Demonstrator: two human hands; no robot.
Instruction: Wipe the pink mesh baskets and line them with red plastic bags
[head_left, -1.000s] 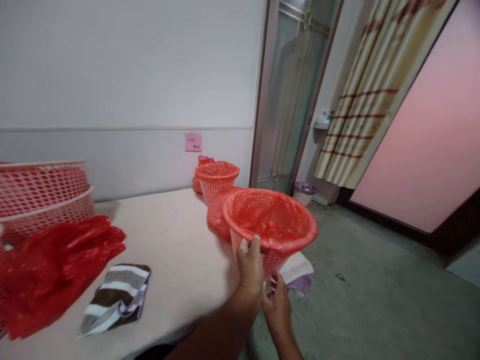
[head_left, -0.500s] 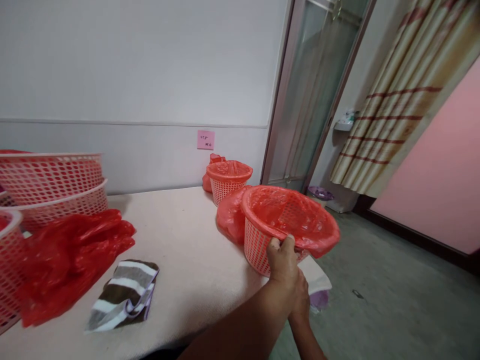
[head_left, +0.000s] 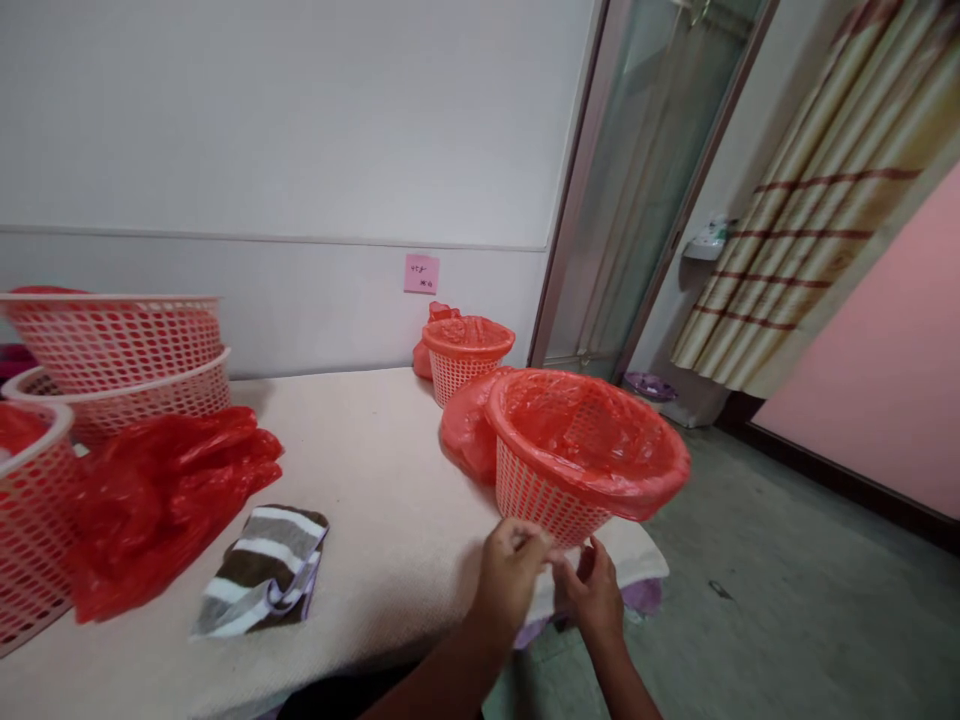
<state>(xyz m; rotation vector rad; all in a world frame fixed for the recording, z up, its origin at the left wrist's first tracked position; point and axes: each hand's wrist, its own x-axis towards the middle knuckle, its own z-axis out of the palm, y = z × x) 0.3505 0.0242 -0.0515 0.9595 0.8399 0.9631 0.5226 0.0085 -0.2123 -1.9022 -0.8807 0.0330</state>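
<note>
A pink lattice basket (head_left: 534,500) stands at the table's right end. A red plastic bag (head_left: 592,425) lines it and folds over its rim. My left hand (head_left: 508,572) is closed in a pinch in front of the basket's lower side; what its fingertips hold, if anything, cannot be made out. Close beside it, my right hand (head_left: 596,595) has thumb and forefinger apart, fingers bent, near the basket's base. Red plastic (head_left: 472,428) bulges out at the basket's left. A smaller basket (head_left: 454,378), also lined with red plastic, stands behind.
More pink baskets (head_left: 142,340) stand at the left, some stacked. A crumpled red bag (head_left: 161,500) and a folded striped cloth (head_left: 266,570) lie on the white-covered table (head_left: 375,480). A pink note (head_left: 421,273) is on the wall. A purple-rimmed bin (head_left: 649,387) stands on the floor.
My left hand has let go of the lined basket's rim and moved down and left. My right hand has come out from behind it, and the two hands are now side by side.
</note>
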